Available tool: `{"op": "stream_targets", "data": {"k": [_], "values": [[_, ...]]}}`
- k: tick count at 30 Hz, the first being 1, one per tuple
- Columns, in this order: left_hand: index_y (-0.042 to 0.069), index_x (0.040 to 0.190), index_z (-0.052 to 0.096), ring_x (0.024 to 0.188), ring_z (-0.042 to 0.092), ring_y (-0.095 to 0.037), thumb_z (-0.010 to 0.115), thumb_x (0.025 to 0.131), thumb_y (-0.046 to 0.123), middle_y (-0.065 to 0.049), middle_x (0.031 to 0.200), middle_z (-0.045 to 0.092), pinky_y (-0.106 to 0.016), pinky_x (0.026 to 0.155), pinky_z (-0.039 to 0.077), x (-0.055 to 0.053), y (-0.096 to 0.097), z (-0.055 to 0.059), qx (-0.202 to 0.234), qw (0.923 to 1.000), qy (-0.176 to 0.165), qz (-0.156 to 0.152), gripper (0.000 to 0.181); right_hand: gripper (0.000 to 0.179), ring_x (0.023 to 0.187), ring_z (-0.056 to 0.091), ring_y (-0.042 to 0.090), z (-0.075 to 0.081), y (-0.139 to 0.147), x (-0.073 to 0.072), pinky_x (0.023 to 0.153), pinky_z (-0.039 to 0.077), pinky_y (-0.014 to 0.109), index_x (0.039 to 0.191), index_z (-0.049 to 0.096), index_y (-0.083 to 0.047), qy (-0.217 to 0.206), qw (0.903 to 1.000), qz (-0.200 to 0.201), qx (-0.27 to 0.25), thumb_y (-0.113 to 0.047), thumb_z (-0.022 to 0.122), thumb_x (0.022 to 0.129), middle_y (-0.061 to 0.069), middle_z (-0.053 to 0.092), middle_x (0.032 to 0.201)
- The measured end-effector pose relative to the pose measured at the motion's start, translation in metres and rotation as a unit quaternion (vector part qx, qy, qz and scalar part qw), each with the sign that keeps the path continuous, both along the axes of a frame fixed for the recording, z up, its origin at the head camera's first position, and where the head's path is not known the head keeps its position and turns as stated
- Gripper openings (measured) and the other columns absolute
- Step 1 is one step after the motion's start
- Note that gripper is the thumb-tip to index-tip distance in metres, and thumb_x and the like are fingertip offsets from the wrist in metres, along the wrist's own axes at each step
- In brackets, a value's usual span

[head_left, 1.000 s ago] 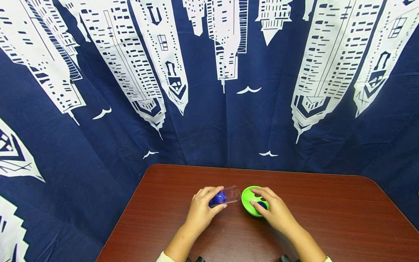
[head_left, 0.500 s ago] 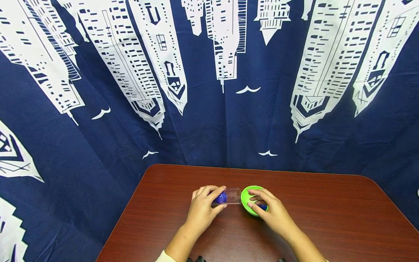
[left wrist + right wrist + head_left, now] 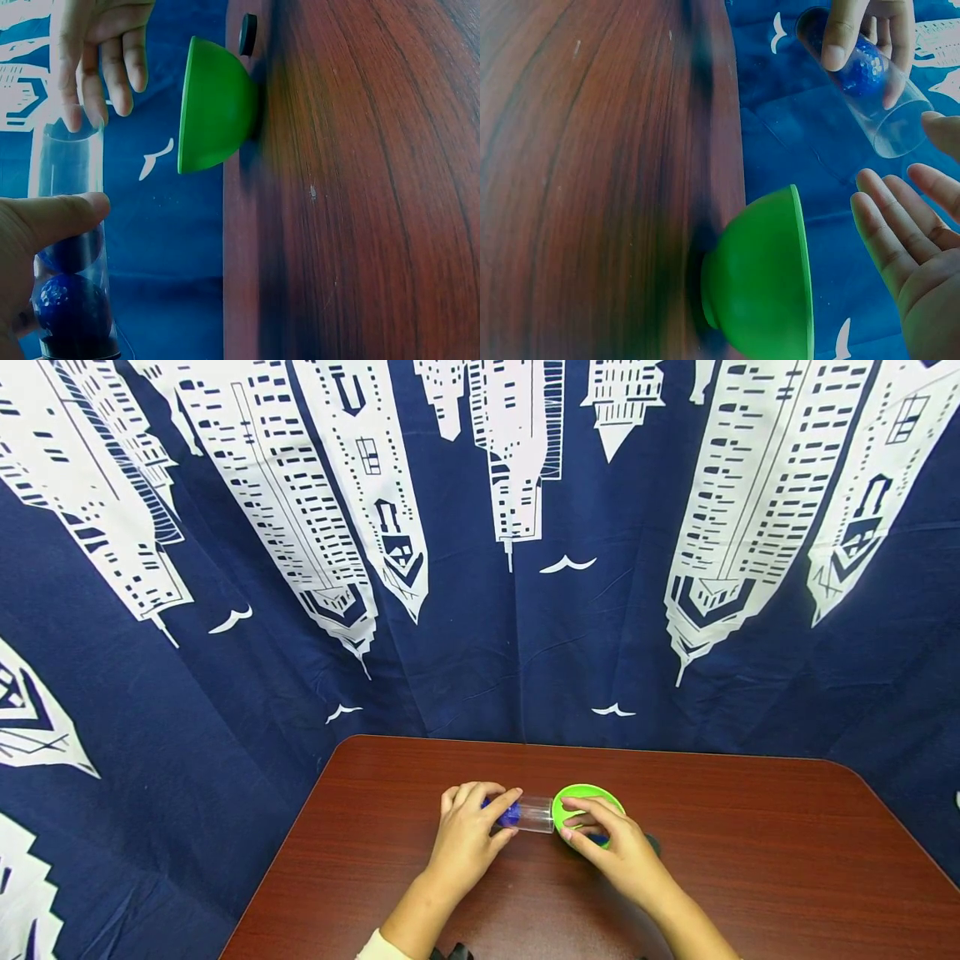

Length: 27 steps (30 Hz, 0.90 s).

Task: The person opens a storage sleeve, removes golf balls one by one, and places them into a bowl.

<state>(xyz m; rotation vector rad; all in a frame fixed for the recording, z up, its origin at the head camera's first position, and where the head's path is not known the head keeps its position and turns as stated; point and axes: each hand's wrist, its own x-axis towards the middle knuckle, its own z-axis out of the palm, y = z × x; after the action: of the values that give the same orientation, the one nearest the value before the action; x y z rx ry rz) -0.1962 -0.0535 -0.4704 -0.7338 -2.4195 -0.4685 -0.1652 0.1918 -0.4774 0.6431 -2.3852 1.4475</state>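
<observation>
My left hand (image 3: 467, 835) grips a clear tube (image 3: 536, 814), its thumb and fingers wrapped around the side. Two blue balls (image 3: 73, 307) sit inside at the dark closed end, as the left wrist view shows. The tube's open mouth points toward my right hand (image 3: 617, 853), whose fingers are spread and gently bent. Its fingertips are right at the mouth of the tube and hold nothing. Below that hand stands a green bowl (image 3: 592, 791), upright on the table. Something dark blue (image 3: 598, 840) shows in the bowl between my fingers, mostly hidden by the hand.
A small black disc (image 3: 248, 34) lies on the brown wooden table (image 3: 765, 843) just beyond the bowl, partly behind my right hand in the head view. A dark blue curtain (image 3: 465, 668) with white buildings hangs along the table's far edge.
The tube has come down to nearly level, its mouth close to the bowl's rim. My right hand has shifted left and slightly downward, and the black disc now shows beside it.
</observation>
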Motion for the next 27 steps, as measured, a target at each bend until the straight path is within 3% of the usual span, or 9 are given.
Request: {"op": "stream_targets", "data": {"k": [6, 11, 20, 27], "values": [[0.033, 0.129, 0.068, 0.118, 0.055, -0.016, 0.088, 0.077, 0.033, 0.009, 0.121, 0.064, -0.044, 0.102, 0.038, 0.0002, 0.0006, 0.0024, -0.018, 0.9998, 0.005, 0.002, 0.056, 0.04, 0.103, 0.072, 0.022, -0.0023, -0.0022, 0.001, 0.087, 0.058, 0.023, 0.133, 0.062, -0.006, -0.005, 1.0, 0.007, 0.0, -0.016, 0.071, 0.095, 0.009, 0.067, 0.124], [0.034, 0.129, 0.068, 0.119, 0.055, -0.017, 0.088, 0.077, 0.032, 0.008, 0.121, 0.065, -0.044, 0.102, 0.037, 0.0013, 0.0013, 0.0045, -0.029, 0.9996, 0.006, 0.004, 0.055, 0.043, 0.106, 0.072, 0.019, -0.0025, -0.0043, 0.0033, 0.088, 0.058, 0.023, 0.135, 0.06, -0.007, -0.035, 0.9994, 0.007, 0.0, -0.022, 0.07, 0.096, 0.009, 0.065, 0.127], [0.033, 0.126, 0.069, 0.116, 0.055, -0.018, 0.09, 0.074, 0.03, 0.007, 0.119, 0.065, -0.046, 0.1, 0.038, 0.0018, 0.0019, 0.0043, -0.045, 0.9983, 0.037, 0.002, 0.056, 0.044, 0.106, 0.071, 0.016, -0.0064, -0.0077, 0.003, 0.09, 0.058, 0.024, 0.136, 0.059, -0.009, -0.066, 0.9978, 0.002, -0.013, -0.024, 0.071, 0.095, 0.012, 0.064, 0.129], [0.035, 0.128, 0.068, 0.117, 0.054, -0.017, 0.09, 0.075, 0.029, 0.008, 0.121, 0.064, -0.045, 0.102, 0.037, 0.0029, 0.0018, 0.0046, -0.055, 0.9982, 0.022, 0.007, 0.058, 0.044, 0.106, 0.071, 0.015, -0.0081, -0.01, 0.002, 0.09, 0.057, 0.021, 0.135, 0.059, -0.013, -0.08, 0.9966, -0.002, -0.019, -0.025, 0.071, 0.095, 0.013, 0.066, 0.128]]}}
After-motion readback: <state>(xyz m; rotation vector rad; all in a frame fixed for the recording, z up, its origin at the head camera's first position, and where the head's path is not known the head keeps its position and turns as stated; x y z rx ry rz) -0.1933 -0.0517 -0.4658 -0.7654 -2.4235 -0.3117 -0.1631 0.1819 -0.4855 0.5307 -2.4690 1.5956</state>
